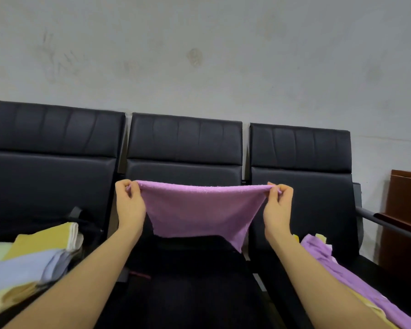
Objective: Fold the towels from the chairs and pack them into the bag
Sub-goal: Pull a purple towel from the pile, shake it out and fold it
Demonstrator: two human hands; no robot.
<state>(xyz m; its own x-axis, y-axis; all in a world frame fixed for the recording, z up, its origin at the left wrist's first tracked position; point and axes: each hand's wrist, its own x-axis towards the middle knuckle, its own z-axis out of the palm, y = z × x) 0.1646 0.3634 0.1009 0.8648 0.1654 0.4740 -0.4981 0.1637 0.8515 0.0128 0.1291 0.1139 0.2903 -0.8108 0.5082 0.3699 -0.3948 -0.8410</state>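
Observation:
A purple towel hangs stretched in the air in front of the middle chair. My left hand pinches its upper left corner and my right hand pinches its upper right corner. The towel looks folded double, with its lower edge sagging to a point at the lower right. A stack of folded yellow, blue and pale green towels lies on the left chair. Loose purple and yellow towels lie on the right chair. A dark bag with a strap seems to sit behind the stack; its opening is hidden.
Three black padded chairs stand in a row against a grey wall. A metal armrest sticks out at the right end. A brown wooden cabinet stands at the far right.

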